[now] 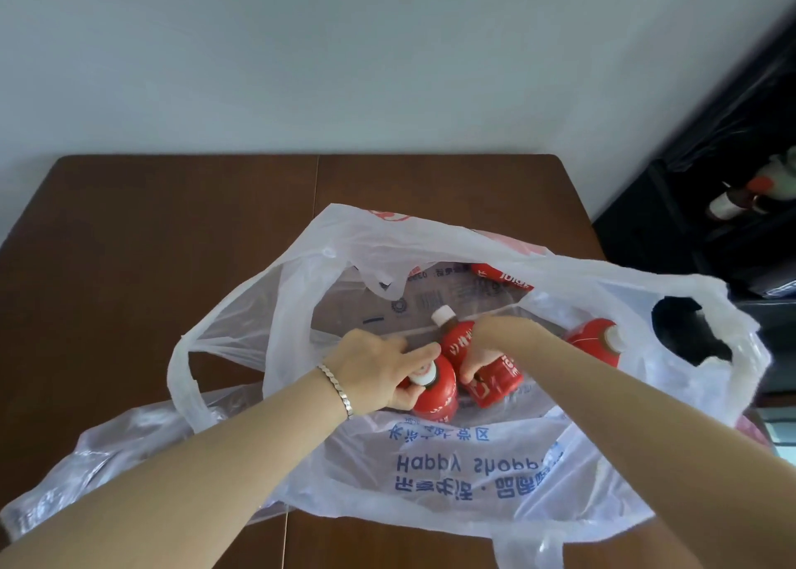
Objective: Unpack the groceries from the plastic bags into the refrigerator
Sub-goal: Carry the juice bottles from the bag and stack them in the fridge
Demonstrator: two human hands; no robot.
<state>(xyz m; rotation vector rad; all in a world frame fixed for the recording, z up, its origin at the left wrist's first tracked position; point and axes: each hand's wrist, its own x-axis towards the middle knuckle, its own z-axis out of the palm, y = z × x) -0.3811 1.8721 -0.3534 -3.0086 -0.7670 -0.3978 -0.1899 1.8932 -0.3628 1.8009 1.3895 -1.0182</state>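
Gripping a red bottle [439,394] below its cap with the left hand [379,370], clasping a second bottle [499,379] just beside it with the fingers [470,369] of the right hand [499,340], both inside the plastic bag [430,461] lying open on the bench [172,245]. Next, probably lifting both clear of the flimsy rim for the refrigerator.

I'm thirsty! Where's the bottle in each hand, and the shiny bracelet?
Right-hand bottle [458,346]: head view, red label.
Left-hand bottle [440,389]: head view, red body.
Bracelet [338,389]: head view, band on wrist.

Soft even daylight, slightly blurry — wide-angle bending at edges
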